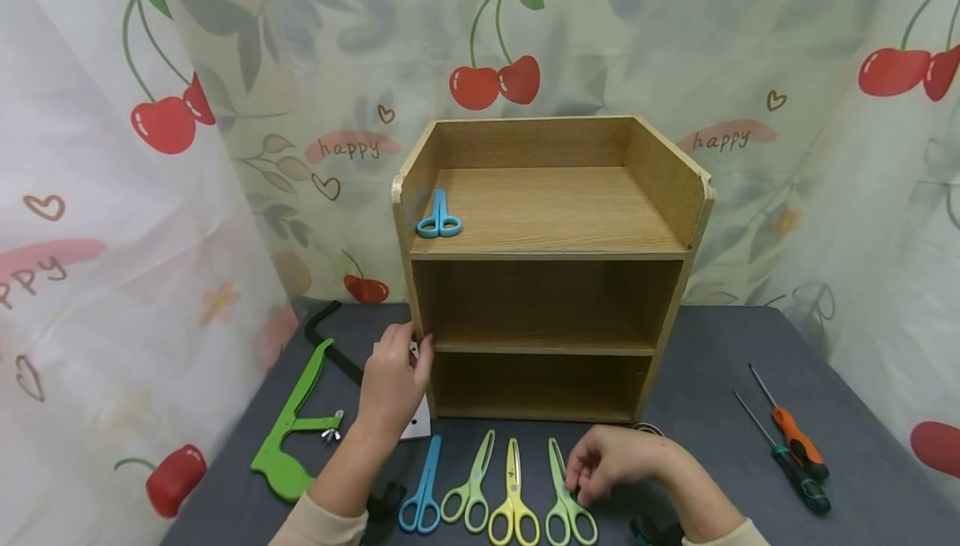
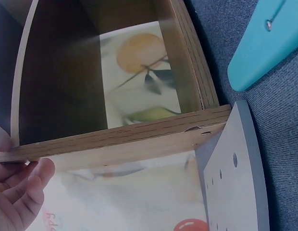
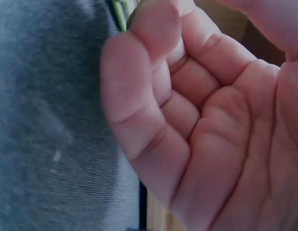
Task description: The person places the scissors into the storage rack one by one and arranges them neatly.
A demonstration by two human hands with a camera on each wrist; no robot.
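Note:
My left hand holds the left side panel of a three-tier wooden shelf. In the left wrist view its fingers curl at the panel's front edge. My right hand, bent at the wrist, has curled fingertips at the rightmost green scissors on the table; a sliver of green scissors shows by the fingertips in the right wrist view. To its left lie yellow scissors, another pair of green scissors and blue scissors. A second blue pair of scissors lies on the top tier.
A green-handled hacksaw lies left, and a white board with holes leans by the shelf's lower left. Orange and dark green screwdrivers lie right. Black objects sit near the front. A cherry-patterned curtain hangs behind.

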